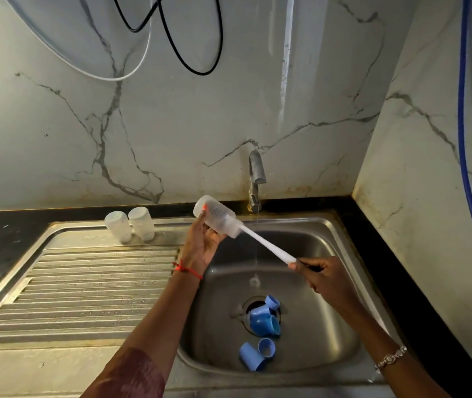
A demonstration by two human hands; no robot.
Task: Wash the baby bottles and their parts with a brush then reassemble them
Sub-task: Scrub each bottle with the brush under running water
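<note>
Left grip [203, 242] holding bottle [217, 215], right grip [324, 275] holding brush [266, 244] inside it, blue caps [263, 320] in sink [329, 297]

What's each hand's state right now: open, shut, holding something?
Left hand: holds the clear bottle over the sink.
Right hand: grips the white brush handle, with the brush head inside the bottle.

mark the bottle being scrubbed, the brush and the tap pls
bottle [217, 218], head view, middle of its translucent body.
brush [269, 245], head view, bare white handle outside the bottle's mouth.
tap [257, 169], head view, upper part of the metal spout.
</note>
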